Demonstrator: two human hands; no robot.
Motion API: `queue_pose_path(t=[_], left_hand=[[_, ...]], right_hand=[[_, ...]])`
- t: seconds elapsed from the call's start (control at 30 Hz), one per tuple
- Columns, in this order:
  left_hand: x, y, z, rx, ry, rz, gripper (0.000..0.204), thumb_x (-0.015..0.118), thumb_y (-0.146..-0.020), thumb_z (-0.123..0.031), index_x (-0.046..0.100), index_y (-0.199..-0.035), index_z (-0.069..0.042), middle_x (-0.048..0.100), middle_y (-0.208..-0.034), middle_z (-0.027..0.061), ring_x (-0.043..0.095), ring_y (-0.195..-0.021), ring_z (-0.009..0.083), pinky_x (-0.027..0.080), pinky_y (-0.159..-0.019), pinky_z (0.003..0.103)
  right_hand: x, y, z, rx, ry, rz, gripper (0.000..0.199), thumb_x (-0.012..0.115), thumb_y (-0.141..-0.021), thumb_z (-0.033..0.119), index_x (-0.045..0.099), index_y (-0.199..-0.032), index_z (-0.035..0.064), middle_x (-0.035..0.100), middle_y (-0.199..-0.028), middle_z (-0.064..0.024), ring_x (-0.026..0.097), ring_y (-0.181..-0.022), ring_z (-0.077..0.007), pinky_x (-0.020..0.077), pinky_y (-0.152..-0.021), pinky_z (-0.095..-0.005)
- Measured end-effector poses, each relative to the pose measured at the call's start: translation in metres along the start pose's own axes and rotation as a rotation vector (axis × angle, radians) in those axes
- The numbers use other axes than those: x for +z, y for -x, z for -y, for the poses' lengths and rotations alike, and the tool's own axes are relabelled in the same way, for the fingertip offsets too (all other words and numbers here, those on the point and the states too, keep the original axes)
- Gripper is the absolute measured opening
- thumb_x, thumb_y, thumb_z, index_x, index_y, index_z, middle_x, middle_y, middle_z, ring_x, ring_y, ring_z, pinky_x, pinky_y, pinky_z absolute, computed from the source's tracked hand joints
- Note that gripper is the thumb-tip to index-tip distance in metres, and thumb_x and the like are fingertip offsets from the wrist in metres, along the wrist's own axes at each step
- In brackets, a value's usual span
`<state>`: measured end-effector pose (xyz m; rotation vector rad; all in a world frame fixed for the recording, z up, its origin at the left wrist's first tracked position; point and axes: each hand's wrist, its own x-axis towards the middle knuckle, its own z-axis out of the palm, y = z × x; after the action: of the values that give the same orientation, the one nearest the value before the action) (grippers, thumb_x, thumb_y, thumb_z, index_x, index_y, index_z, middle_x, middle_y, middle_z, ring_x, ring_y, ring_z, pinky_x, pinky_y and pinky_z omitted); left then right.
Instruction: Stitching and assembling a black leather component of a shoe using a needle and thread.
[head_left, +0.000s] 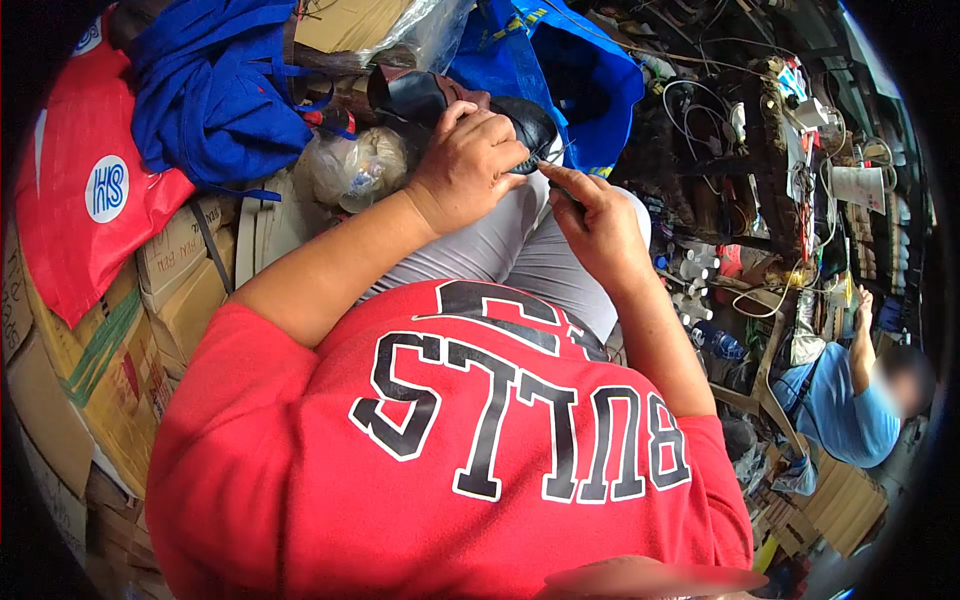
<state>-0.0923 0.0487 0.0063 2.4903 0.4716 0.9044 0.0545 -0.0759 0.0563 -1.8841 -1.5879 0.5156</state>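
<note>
Red shirt cloth point(300, 440), soft and matte with dark outlined lettering, lies nearest. Ahead of it, the left hand point(468, 160) is curled closed over a shoe point(528, 122), apparently of smooth brown and textured black material. The right hand point(597, 222) has its index finger stretched to the shoe's near edge, thumb bent beneath; whether it pinches something thin, I cannot tell. Smooth grey trousers point(465, 255) spread below both hands. Left of the left hand sits a rounded, crinkled plastic bundle point(355, 168); beyond the right, a glossy blue bag point(605, 90).
</note>
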Motion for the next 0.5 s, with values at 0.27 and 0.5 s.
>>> queue_pose_path(t=[0.27,0.5], left_hand=[[-0.004,0.001,0.000,0.047,0.015,0.034,0.022,0.074,-0.062,-0.011,0.063,-0.081,-0.009,0.055,-0.084,0.0052,0.054,-0.087,0.0236,0.033,-0.093,0.039],[-0.005,0.001,0.002,0.178,-0.027,0.077,0.019,0.069,-0.061,-0.006,0.059,-0.077,-0.007,0.054,-0.084,0.0061,0.054,-0.087,0.0240,0.034,-0.092,0.040]], right_hand=[[-0.014,-0.023,0.009,-0.026,0.158,0.213,0.021,0.056,-0.077,0.012,0.068,-0.094,0.0085,0.064,-0.078,-0.0183,0.063,-0.072,-0.0343,0.0508,-0.066,-0.0412],[-0.023,-0.069,0.017,0.016,0.377,0.674,0.025,0.059,-0.074,0.013,0.067,-0.097,0.0094,0.065,-0.081,-0.0181,0.063,-0.074,-0.0320,0.0498,-0.066,-0.0379]])
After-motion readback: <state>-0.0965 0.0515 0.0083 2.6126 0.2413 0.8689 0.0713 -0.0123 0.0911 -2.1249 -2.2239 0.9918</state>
